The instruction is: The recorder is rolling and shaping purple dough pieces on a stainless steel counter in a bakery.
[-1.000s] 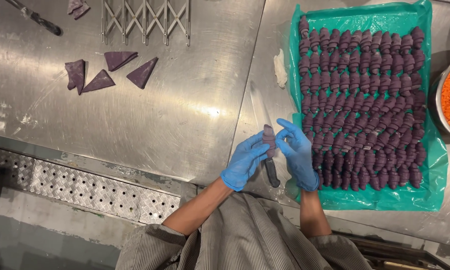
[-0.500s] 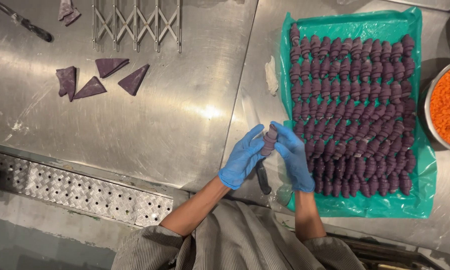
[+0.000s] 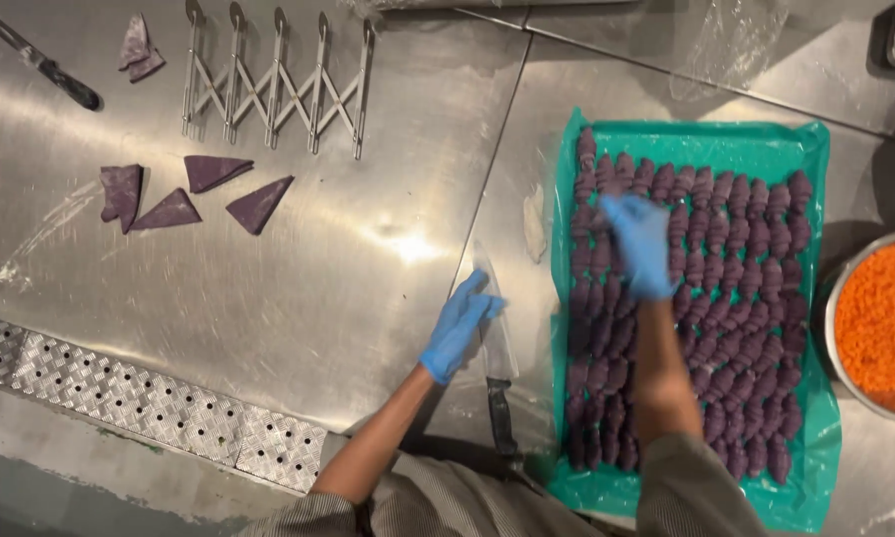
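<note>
The brushed stainless-steel bench, seamed down its middle and edged nearest the person by a perforated tread-plate strip, carried a teal plastic-lined tray packed with rows of purple rolled dough pieces, beside a metal bowl of orange shreds. The blue-gloved right hand reached over the upper rows, too blurred to tell its grip, while the blue-gloved left hand lay with fingers spread by a black-handled knife. Farther off lay four purple dough triangles and an expanding metal multi-wheel cutter.
</note>
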